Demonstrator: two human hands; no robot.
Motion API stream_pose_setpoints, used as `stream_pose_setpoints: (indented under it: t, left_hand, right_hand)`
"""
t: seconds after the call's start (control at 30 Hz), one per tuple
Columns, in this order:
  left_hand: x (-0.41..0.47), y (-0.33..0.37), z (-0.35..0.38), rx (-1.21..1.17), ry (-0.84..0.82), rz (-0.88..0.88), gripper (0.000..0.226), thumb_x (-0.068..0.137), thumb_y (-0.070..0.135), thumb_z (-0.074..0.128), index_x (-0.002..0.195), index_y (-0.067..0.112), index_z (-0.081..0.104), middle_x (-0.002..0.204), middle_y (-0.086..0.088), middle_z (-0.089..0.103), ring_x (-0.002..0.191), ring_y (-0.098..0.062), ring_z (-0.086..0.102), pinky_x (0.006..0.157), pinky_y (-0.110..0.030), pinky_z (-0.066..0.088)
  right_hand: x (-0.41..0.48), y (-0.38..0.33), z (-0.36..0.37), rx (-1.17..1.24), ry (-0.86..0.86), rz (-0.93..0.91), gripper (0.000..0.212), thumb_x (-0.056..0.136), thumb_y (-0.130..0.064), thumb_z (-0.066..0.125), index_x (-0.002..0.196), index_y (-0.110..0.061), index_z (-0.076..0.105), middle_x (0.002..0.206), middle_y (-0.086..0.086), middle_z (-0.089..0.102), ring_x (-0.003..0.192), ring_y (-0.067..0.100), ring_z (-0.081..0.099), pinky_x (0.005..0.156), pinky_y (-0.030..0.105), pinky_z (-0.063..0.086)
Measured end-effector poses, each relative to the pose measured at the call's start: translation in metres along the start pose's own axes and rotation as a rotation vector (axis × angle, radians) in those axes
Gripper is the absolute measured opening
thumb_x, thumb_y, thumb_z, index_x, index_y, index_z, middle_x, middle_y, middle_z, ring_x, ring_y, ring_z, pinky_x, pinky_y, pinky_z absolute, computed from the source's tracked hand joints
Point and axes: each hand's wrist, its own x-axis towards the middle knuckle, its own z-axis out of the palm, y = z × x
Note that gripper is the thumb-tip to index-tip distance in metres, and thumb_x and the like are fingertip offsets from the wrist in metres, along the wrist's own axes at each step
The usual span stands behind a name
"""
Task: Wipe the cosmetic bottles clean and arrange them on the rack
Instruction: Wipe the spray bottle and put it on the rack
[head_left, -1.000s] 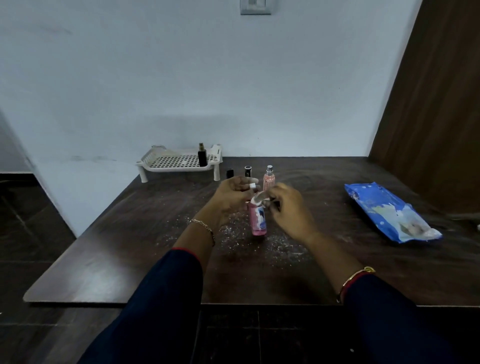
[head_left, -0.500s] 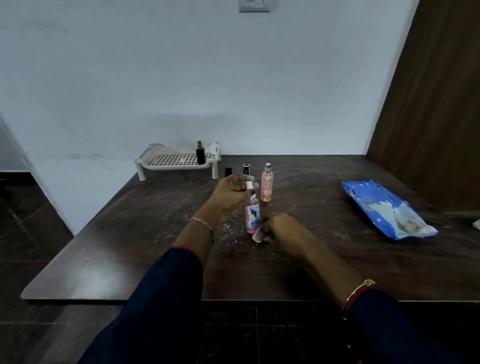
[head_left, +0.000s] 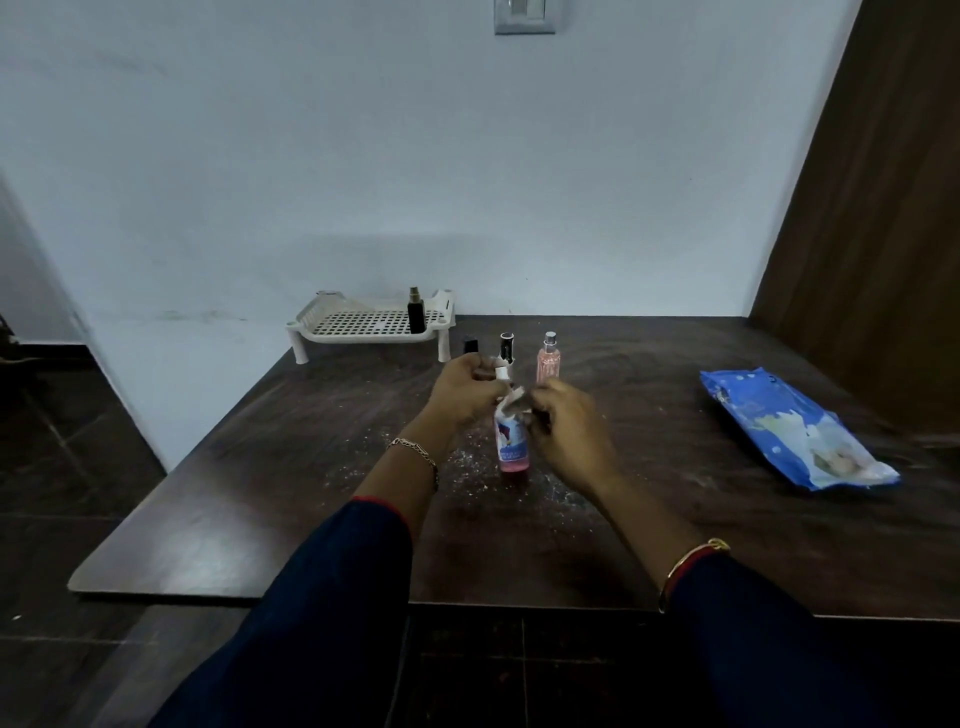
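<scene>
I see the pink bottle (head_left: 514, 447) standing upright on the dark table (head_left: 260, 467), roughly centre, w/ white specks scattered on the wood around its base. My L hand (head_left: 467, 395) is closed round the bottle's top, fingers wrapped over the white cap (head_left: 502, 373); most of the neck is hidden under them. R hand (head_left: 569, 423) pinches a small crumpled wipe (head_left: 517, 402) against the bottle's upper shoulder, fingers curled shut on it; the wipe is mostly covered, so I can't make out how much of it there is. The label is only partly readable, text too blurred. Behind my hands, three more bottles stand on the table: a small black-capped one (head_left: 470, 345) w/ its lower part hidden by my L knuckles, a black-and-white one (head_left: 507, 349) also cut off at the base, and a slim pink spray bottle (head_left: 548, 361) just beyond my R fingers. Further back, at the wall, the white rack (head_left: 363, 325) sits on the table's far L corner w/ one dark bottle (head_left: 416, 310) upright near its R end. A blue wipes pack (head_left: 795, 431) lies flat well off to the R; I can't tell if it's open. Both sleeves are dark, a bracelet on each wrist. A switch plate (head_left: 524, 15) is cut off by the top edge.
</scene>
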Motion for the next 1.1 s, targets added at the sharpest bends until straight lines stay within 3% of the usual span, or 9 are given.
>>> stream_pose_setpoints:
  t: [0.13,0.33,0.5,0.6,0.67,0.73,0.8,0.9,1.1]
  left_hand:
    - [0.010,-0.012,0.000,0.067,0.118,0.022,0.031,0.074,0.007,0.075,0.102,0.005,0.062,0.076,-0.002,0.061,0.082,-0.024,0.063,0.083,-0.040,0.055]
    - [0.012,-0.022,0.003,-0.082,0.169,-0.016,0.029,0.079,0.005,0.071,0.104,-0.004,0.060,0.089,-0.010,0.063,0.079,-0.019,0.059,0.058,-0.022,0.051]
    - [0.007,-0.023,-0.003,-0.202,0.170,0.000,0.023,0.082,0.001,0.065,0.104,-0.003,0.061,0.093,-0.015,0.064,0.086,-0.025,0.061,0.070,-0.031,0.055]
    - [0.000,-0.022,-0.005,-0.298,0.116,-0.017,0.019,0.086,0.002,0.060,0.104,0.003,0.060,0.107,-0.017,0.066,0.093,-0.029,0.064,0.080,-0.042,0.056]
    - [-0.006,-0.021,-0.006,-0.335,0.070,-0.012,0.015,0.088,0.002,0.057,0.101,0.009,0.061,0.109,-0.014,0.066,0.088,-0.023,0.066,0.074,-0.038,0.057]
    - [-0.010,-0.020,-0.005,-0.371,0.015,0.015,0.015,0.089,0.003,0.055,0.100,0.010,0.062,0.107,-0.012,0.067,0.086,-0.021,0.066,0.070,-0.035,0.057]
    - [-0.015,-0.020,-0.003,-0.401,-0.037,0.043,0.016,0.090,0.003,0.054,0.104,0.007,0.062,0.100,-0.007,0.069,0.085,-0.020,0.066,0.071,-0.034,0.058]
    - [-0.022,-0.021,0.003,-0.456,-0.080,0.072,0.024,0.091,0.003,0.053,0.114,-0.002,0.057,0.095,-0.005,0.068,0.079,-0.015,0.066,0.065,-0.029,0.058]
    - [-0.023,-0.023,0.000,-0.636,0.084,0.053,0.013,0.089,0.003,0.054,0.099,0.005,0.062,0.098,-0.007,0.068,0.082,-0.016,0.066,0.067,-0.033,0.059]
  right_hand:
    - [-0.005,0.002,0.005,-0.063,-0.063,-0.044,0.021,0.087,-0.005,0.056,0.099,-0.014,0.071,0.106,0.001,0.064,0.095,0.015,0.059,0.083,0.028,0.051]
    - [-0.023,-0.001,0.002,-0.124,-0.157,-0.128,0.020,0.085,-0.009,0.060,0.099,-0.016,0.072,0.111,0.001,0.065,0.098,0.018,0.061,0.085,0.027,0.048]
    - [-0.029,0.002,0.000,-0.228,-0.454,-0.119,0.017,0.084,-0.018,0.063,0.100,-0.018,0.070,0.114,0.001,0.064,0.101,0.017,0.061,0.089,0.029,0.048]
    - [-0.027,0.006,-0.013,-0.066,-0.206,-0.026,0.017,0.083,-0.005,0.062,0.087,-0.020,0.069,0.098,-0.002,0.063,0.092,0.015,0.060,0.080,0.022,0.047]
    - [-0.020,0.004,-0.025,0.083,0.018,0.061,0.033,0.083,0.002,0.061,0.078,-0.030,0.060,0.087,-0.010,0.055,0.081,0.007,0.055,0.074,0.016,0.044]
    - [-0.012,0.000,-0.033,0.125,0.139,0.076,0.035,0.084,0.001,0.061,0.078,-0.032,0.052,0.085,-0.013,0.049,0.080,0.004,0.051,0.074,0.018,0.045]
    - [-0.005,-0.005,-0.032,0.112,0.125,0.060,0.021,0.086,-0.002,0.060,0.090,-0.022,0.062,0.095,-0.008,0.055,0.090,0.010,0.055,0.082,0.025,0.050]
    - [-0.008,-0.010,-0.024,0.091,0.060,0.026,0.018,0.086,-0.003,0.059,0.100,-0.013,0.066,0.104,-0.001,0.062,0.092,0.012,0.059,0.086,0.030,0.052]
    - [-0.032,-0.006,-0.018,0.051,0.082,-0.070,0.022,0.082,0.003,0.061,0.094,-0.012,0.072,0.100,-0.003,0.068,0.086,0.004,0.060,0.077,0.015,0.050]
